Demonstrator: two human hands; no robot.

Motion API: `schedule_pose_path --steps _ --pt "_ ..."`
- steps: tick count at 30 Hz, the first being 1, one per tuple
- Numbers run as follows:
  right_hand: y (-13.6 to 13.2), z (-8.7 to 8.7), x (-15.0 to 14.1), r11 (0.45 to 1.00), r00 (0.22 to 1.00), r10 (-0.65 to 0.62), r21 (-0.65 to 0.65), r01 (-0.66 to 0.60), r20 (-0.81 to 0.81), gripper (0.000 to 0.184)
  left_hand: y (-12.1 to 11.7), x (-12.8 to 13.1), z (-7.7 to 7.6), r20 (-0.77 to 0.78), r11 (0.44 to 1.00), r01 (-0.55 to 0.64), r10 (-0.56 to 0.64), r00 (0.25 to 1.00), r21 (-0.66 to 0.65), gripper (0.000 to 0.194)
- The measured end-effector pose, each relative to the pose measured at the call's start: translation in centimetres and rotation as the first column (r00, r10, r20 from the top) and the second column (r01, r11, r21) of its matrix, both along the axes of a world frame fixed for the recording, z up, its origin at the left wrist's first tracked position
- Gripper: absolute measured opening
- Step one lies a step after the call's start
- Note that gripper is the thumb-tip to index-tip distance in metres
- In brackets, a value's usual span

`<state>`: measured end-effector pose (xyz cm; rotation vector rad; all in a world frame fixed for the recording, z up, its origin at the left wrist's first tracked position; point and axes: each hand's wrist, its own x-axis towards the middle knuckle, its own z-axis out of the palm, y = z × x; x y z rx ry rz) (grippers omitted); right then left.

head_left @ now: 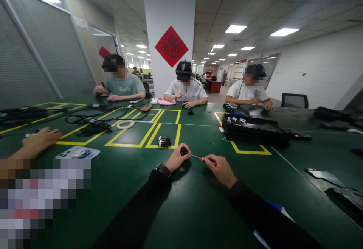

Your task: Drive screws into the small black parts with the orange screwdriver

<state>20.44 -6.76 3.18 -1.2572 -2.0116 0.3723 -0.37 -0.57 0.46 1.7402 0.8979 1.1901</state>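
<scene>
My left hand (178,158) is closed around a small black part (184,151), most of which the fingers hide. In my right hand (221,169) is a screwdriver (203,159) with an orange and black handle. Its thin metal shaft points left, and the tip is at or very near the black part; I cannot tell whether it touches. Just beyond my left hand, small black-and-white cylindrical pieces (163,141) lie together inside a yellow-taped box.
A black open case (255,129) stands at the right. A phone (78,153) and a co-worker's hand (42,141) are at the left, near cables (93,122). A white coil (125,124) lies further back. Several people sit across the green table (198,211).
</scene>
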Motion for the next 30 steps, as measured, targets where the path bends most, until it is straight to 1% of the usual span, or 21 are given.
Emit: schedule_pose_path --steps 2,6,10,15,21,25,28,30 --pt "-0.01 0.17 0.01 1.000 1.000 0.011 0.025 -0.011 0.002 0.025 0.01 -0.03 -0.02 0.005 1.000 -0.017 0.017 1.000 -0.001 0.018" --pt "-0.26 0.49 -0.10 0.996 0.999 0.038 0.081 -0.036 -0.031 0.016 0.14 -0.07 -0.19 0.015 0.999 -0.044 0.045 0.999 -0.003 0.018" --pt "-0.51 0.61 -0.20 0.992 0.996 0.053 0.121 -0.044 -0.072 0.015 0.12 -0.07 -0.22 0.017 0.999 -0.035 0.035 0.999 -0.007 0.018" --pt "-0.48 0.67 -0.08 0.991 0.997 0.035 0.131 -0.025 -0.070 0.014 -0.05 -0.02 0.00 0.015 0.999 -0.035 0.036 0.999 -0.009 0.017" --pt "-0.25 0.33 -0.05 0.991 0.996 0.022 0.131 -0.011 -0.082 0.015 -0.11 0.03 0.12 0.015 0.999 -0.045 0.045 0.999 -0.012 0.017" --pt "-0.19 0.16 -0.04 0.993 0.994 0.044 0.109 -0.033 -0.104 0.015 -0.13 0.07 0.14 0.015 0.999 -0.038 0.039 0.999 -0.011 0.017" --pt "-0.16 0.07 -0.04 0.997 0.987 0.067 0.044 -0.061 -0.144 0.020 -0.14 0.11 0.16 0.022 1.000 -0.027 0.027 0.999 -0.016 0.016" --pt "-0.13 0.02 -0.04 0.999 0.986 0.045 -0.019 -0.049 -0.158 0.026 -0.14 0.14 0.14 0.023 1.000 -0.019 0.019 1.000 -0.010 0.016"
